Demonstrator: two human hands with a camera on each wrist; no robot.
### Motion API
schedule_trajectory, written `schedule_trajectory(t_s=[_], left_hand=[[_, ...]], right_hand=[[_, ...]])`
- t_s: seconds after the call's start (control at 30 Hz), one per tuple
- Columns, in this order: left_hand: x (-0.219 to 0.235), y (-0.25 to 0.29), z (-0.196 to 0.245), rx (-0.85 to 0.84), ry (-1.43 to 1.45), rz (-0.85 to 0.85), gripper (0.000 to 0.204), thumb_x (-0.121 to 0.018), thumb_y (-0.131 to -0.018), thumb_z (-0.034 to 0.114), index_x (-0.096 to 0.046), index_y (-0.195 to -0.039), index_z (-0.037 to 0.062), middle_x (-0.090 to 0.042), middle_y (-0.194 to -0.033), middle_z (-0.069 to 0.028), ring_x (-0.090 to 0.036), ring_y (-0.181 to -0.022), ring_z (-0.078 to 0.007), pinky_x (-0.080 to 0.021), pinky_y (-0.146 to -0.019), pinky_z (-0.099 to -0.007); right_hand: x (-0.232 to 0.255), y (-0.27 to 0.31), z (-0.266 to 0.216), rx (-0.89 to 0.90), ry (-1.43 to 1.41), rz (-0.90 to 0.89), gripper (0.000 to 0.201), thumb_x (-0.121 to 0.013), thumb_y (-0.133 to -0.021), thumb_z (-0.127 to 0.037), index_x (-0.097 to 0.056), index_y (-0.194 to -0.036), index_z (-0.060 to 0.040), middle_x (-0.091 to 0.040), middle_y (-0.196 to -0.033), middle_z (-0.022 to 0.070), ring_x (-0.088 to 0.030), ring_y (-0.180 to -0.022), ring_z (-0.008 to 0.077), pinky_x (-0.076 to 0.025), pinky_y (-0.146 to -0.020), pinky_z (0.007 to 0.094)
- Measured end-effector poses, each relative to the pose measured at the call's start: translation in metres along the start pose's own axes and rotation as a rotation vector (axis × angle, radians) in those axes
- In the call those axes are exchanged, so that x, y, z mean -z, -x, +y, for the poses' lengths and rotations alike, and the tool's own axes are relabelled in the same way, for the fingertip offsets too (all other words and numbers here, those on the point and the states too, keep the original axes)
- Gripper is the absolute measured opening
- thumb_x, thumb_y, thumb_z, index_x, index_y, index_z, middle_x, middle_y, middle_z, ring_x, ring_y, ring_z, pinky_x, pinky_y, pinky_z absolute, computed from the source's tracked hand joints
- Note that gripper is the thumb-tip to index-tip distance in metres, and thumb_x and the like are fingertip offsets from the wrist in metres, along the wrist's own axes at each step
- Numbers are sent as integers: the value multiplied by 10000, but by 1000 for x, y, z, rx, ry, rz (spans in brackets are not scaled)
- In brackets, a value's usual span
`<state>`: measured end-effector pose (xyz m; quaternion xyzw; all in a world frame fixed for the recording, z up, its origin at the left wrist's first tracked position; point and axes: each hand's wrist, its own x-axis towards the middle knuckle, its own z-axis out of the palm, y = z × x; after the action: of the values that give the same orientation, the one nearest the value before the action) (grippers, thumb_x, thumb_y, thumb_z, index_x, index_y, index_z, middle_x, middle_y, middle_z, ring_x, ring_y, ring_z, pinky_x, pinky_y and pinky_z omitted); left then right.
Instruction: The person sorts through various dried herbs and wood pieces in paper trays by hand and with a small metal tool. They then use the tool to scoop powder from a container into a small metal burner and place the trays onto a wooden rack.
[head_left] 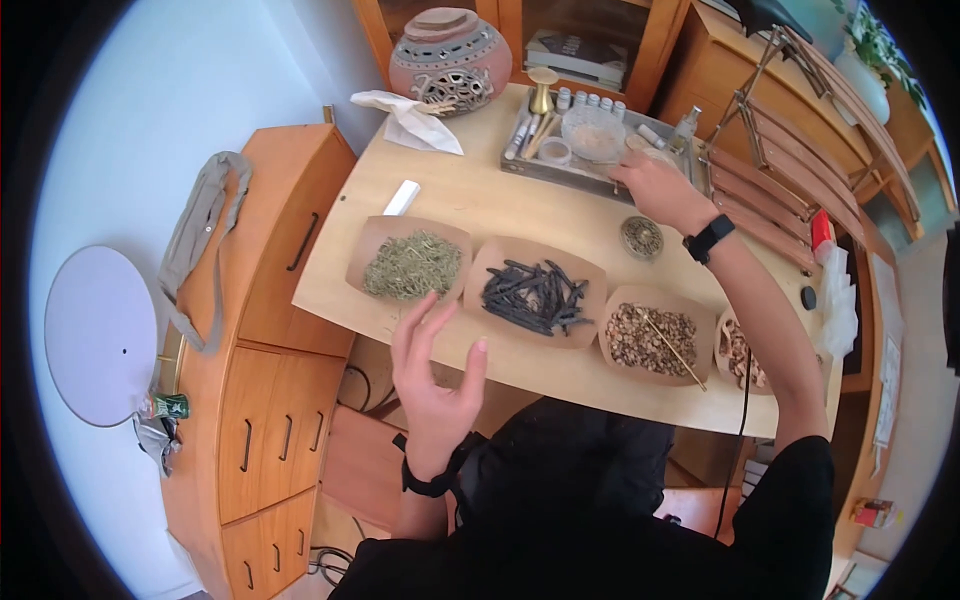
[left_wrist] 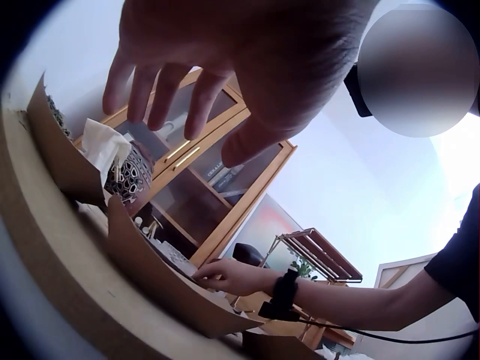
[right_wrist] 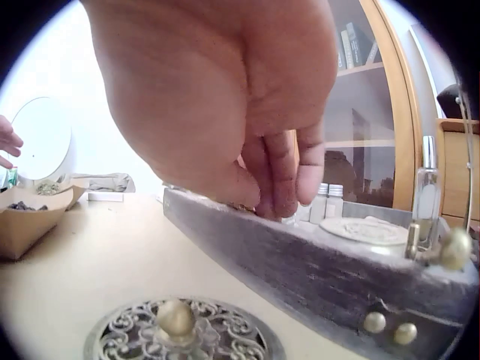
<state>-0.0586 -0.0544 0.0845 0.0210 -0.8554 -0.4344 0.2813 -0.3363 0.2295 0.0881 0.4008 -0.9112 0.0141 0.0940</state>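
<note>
My right hand point(head_left: 662, 190) reaches over the front wall of a grey tray point(head_left: 560, 181). In the right wrist view its fingers point(right_wrist: 281, 176) bend down behind that wall, close to the thumb; I cannot tell whether they pinch anything. Inside the tray are a clear dish point(head_left: 594, 135), a small round cup point(head_left: 554, 151), small capped vials point(head_left: 592, 101) and a glass bottle point(head_left: 686, 124). Nearer the body lies an ornate round metal lid point(right_wrist: 176, 319) with a knob. My left hand point(head_left: 436, 385) hovers empty, fingers spread, near a paper tray of dried green herb point(head_left: 412, 266).
Along the table's front stand paper trays of dark pods point(head_left: 537, 298) and brown pieces point(head_left: 650, 338), a thin stick point(head_left: 676, 348) lying across the latter. A patterned pot point(head_left: 450, 60) and white cloth point(head_left: 412, 122) are at the back left. A slatted wooden rack point(head_left: 765, 190) stands right.
</note>
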Motion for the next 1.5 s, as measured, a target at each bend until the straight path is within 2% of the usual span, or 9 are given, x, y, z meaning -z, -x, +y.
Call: schedule_trajectory(t_s=[0.2, 0.33, 0.5, 0.6, 0.8, 0.93, 1.13, 1.3, 1.5], left_hand=[[1, 24, -17, 167, 220, 47, 331, -719, -873, 13, -651, -1196, -6, -637, -1205, -134, -630, -999, -205, -496, -897, -312], [-2, 45, -12, 288, 362, -44, 372, -660, -939, 8, -580, -1302, -8, -678, -1012, -61, -623, -912, -129, -482, -851, -265], [-17, 72, -20, 429, 405, -227, 265, -671, -931, 9, -644, -1193, -24, -681, -976, -79, -639, -871, -135, -498, -834, -269], [-32, 73, -10, 279, 382, -316, 235, -692, -887, -23, -670, -1122, -29, -695, -952, -91, -652, -864, -152, -506, -822, -272], [-49, 57, 9, 155, 374, -450, 176, -703, -871, -32, -697, -1047, -28, -697, -893, -100, -661, -823, -155, -513, -789, -276], [-53, 50, 13, 120, 329, -397, 168, -717, -866, -23, -707, -1034, -21, -700, -891, -95, -657, -811, -151, -509, -776, -275], [-39, 67, -7, 256, 313, -324, 156, -725, -897, 20, -708, -1049, -13, -696, -916, -73, -635, -810, -117, -493, -759, -251], [-32, 77, -21, 361, 273, -312, 153, -727, -907, 33, -709, -1052, -11, -694, -928, -52, -615, -794, -98, -483, -738, -241], [-47, 67, -8, 334, 281, -371, 157, -734, -909, 52, -712, -1055, -3, -701, -894, -30, -601, -750, -63, -453, -658, -216]], right_hand=[[101, 60, -53, -132, 22, 141, 300, -616, -888, -49, -686, -1179, -62, -701, -1011, 152, -686, -918, 354, -565, -761, 446], [162, 154, -91, -309, -430, 131, 318, -630, -957, -94, -682, -1269, -64, -712, -990, 102, -675, -876, 190, -514, -746, 304], [126, 275, -153, -828, -824, 275, 185, -642, -971, -74, -734, -1108, 10, -708, -863, 85, -646, -729, 128, -512, -675, 253], [70, 315, -191, -1171, -1021, 401, 214, -612, -1021, -111, -702, -1190, -15, -692, -854, 18, -590, -704, 52, -467, -627, 200], [24, 295, -208, -1452, -1066, 517, 302, -579, -1053, -250, -714, -1052, 19, -653, -743, 13, -549, -554, 44, -400, -494, 194], [18, 272, -193, -1414, -1176, 484, 441, -545, -1064, -361, -705, -935, 29, -620, -679, 25, -505, -473, 50, -358, -438, 201], [8, 264, -183, -1316, -1175, 412, 353, -644, -1022, -302, -697, -859, 7, -622, -649, 17, -505, -488, 44, -353, -452, 191], [12, 269, -190, -1235, -1069, 631, 273, -618, -1038, -228, -683, -924, 12, -654, -733, 27, -521, -560, 33, -383, -495, 185], [17, 282, -193, -1209, -908, 702, 215, -601, -1041, -165, -678, -962, 19, -665, -769, 28, -514, -577, 27, -392, -519, 181]])
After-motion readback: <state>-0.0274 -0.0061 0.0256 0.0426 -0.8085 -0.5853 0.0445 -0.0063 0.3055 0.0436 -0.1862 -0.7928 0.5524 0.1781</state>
